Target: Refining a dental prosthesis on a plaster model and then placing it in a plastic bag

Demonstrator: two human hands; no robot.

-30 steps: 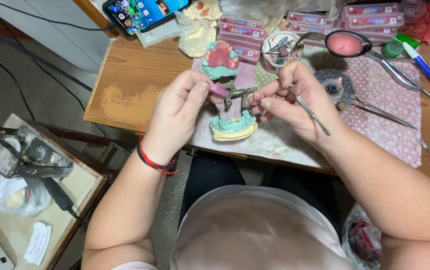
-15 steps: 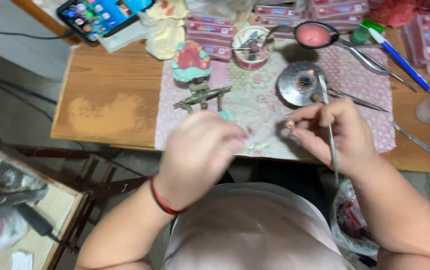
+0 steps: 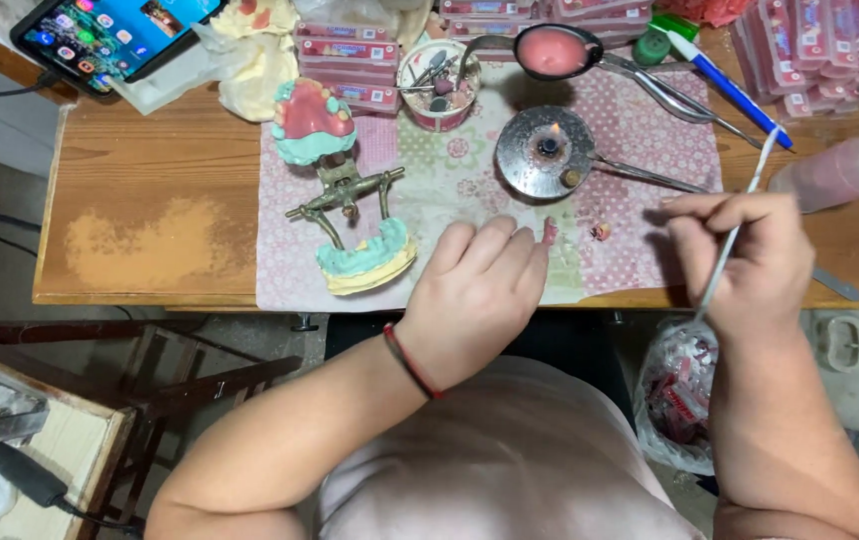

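1. A head-worn camera looks down at a wooden bench (image 3: 150,180) laid with a pink patterned mat (image 3: 640,120). A person sits at it with both bare hands out over the mat.

2. The left hand (image 3: 475,290) lies palm down on the mat with fingers loose. Its fingertips touch or nearly touch a small pink wax piece (image 3: 549,232). I cannot tell whether it pinches the piece.

3. The right hand (image 3: 745,260) is closed around a thin metal wax tool (image 3: 735,235). The tool stands slanted, its upper end pointing away from the body.

4. A dental articulator (image 3: 350,190) lies on the mat to the left, apart from both hands. It carries two teal casts, the upper one with pink wax gums and teeth.

5. A small spirit burner (image 3: 548,150) sits just beyond the hands with a flame alight. A spoon of pink wax (image 3: 553,50) rests behind it.

6. Judged from this, the wax work is partway through. The model is set down, the flame is lit, and the tool is in hand. Wax pieces still wait on the mat, among them a second crumb (image 3: 601,231) beside the first.
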